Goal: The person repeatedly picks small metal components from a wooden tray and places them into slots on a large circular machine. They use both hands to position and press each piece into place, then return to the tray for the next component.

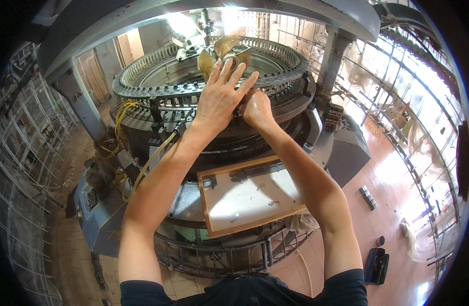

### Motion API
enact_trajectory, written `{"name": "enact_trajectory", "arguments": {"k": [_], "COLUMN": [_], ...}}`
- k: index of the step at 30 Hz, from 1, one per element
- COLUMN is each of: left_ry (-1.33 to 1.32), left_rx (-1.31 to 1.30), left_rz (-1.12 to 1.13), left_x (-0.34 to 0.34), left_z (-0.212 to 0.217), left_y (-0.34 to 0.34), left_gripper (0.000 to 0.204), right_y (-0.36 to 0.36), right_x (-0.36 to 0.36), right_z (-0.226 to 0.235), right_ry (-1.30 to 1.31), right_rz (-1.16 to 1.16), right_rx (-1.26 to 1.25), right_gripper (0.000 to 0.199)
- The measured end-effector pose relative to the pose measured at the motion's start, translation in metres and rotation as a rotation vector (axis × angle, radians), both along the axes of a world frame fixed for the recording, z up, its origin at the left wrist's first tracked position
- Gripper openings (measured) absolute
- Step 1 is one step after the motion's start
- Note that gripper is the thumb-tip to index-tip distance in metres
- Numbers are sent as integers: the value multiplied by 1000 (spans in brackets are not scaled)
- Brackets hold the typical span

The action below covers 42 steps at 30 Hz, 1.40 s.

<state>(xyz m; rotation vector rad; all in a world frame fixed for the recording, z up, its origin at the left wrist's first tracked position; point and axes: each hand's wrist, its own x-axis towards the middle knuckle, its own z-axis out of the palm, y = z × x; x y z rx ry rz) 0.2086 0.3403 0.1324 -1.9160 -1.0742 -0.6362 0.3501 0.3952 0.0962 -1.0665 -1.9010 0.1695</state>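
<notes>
Both my arms reach forward to a large circular knitting machine. My left hand (219, 98) lies over the near rim of its upper toothed ring (163, 92), with the fingers stretched out and slightly spread. Close beside it, just under the rim, my right hand (257, 108) is closed, its fingers curled; anything inside them is hidden. Beyond my left fingertips is a brass-coloured fan (225, 47) with broad blades. Below my wrists, a wood-framed tray (239, 201) with a white bottom rests on the machine, holding dark metal pieces and small scattered bits.
Thick grey posts (336, 58) stand on both sides of the ring. A yellow hose (151, 162) runs down by my left forearm. On the tiled floor to the right lie a black case (376, 266) and a dark block-like part (367, 198). Wire racks line both sides.
</notes>
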Motion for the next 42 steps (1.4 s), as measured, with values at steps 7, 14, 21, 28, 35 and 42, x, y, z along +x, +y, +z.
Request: {"name": "enact_trajectory", "arguments": {"k": [7,14,21,28,35,42], "left_ry": [-5,16,34,30,34,-11], "left_rx": [-14,-17,-8,-4,-14,-22], "left_rz": [8,53,44,61,63,56], "left_x": [1,3,1,4,2,7], "left_z": [-1,-1,0,-1,1,-1], "left_y": [0,0,1,1,0,0], "left_gripper": [104,105,98,97,97,106], "right_y": [-9,-1,4,4,7,9], "right_x": [6,5,6,6,5,2], "right_z": [11,7,6,5,2,-1], "right_ry": [-56,-46,-33,-38,-14,3], "right_rz": [44,62,43,43,67,8], "right_rx": [-111,-114,-164,-135,-85,-37], "right_gripper": [19,18,15,16,18,15]}}
